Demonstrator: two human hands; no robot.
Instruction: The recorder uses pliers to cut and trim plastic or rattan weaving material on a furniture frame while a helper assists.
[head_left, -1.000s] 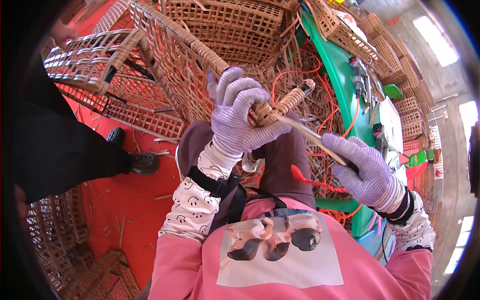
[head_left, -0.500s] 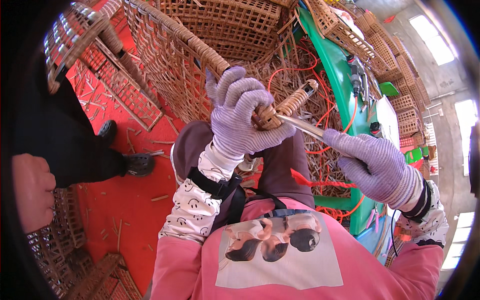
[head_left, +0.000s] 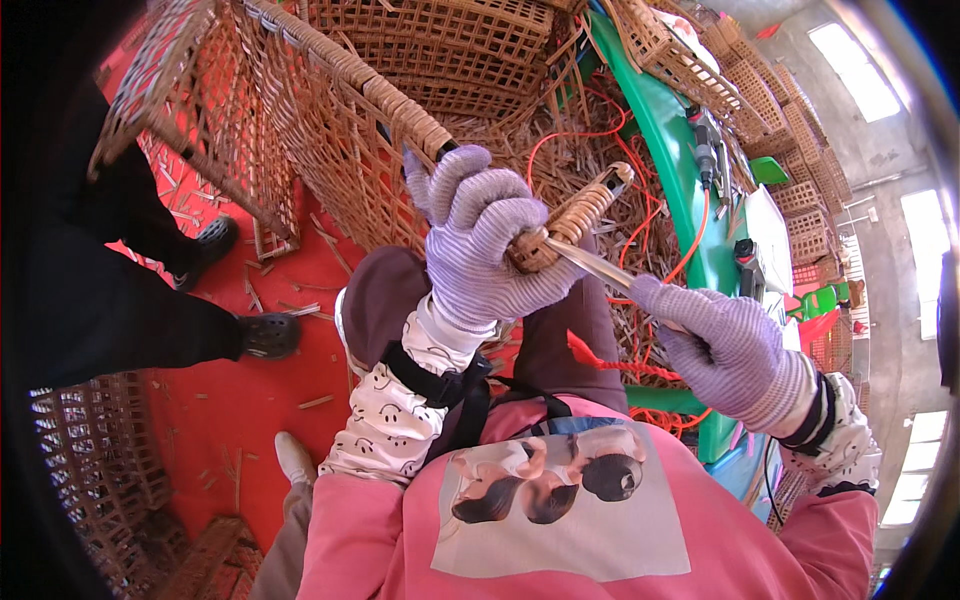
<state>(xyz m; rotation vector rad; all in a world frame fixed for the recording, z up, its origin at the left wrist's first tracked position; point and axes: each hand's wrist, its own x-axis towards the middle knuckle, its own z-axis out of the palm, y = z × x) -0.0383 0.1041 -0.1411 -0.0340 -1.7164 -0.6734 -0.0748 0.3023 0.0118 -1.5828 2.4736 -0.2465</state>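
Observation:
My left hand (head_left: 485,240), in a striped lavender glove, is closed around the corner of a woven wicker panel (head_left: 345,150). A short stub bound in wicker strips (head_left: 578,218) sticks out beyond my fingers, a dark hole near its end. My right hand (head_left: 725,345), gloved alike, grips a tool with a narrow, tapering metal shaft (head_left: 597,268); its handle is hidden in my palm. The tool's tip meets the wrapped binding (head_left: 535,250) beside my left thumb. Whether it has gone under a strip I cannot tell.
A green table (head_left: 675,150) at the right carries a power tool (head_left: 705,150). Orange cords (head_left: 640,205) loop over wicker scraps. Stacked wicker baskets (head_left: 430,60) stand at the back. Left, a person's dark-clad legs (head_left: 150,320) stand on the red floor (head_left: 215,430), beside another wicker frame (head_left: 190,120).
The wicker frame at the left has swung closer to my panel. The other person's bare hand has left the view, and a light shoe now shows lower left. My right hand has shifted slightly left.

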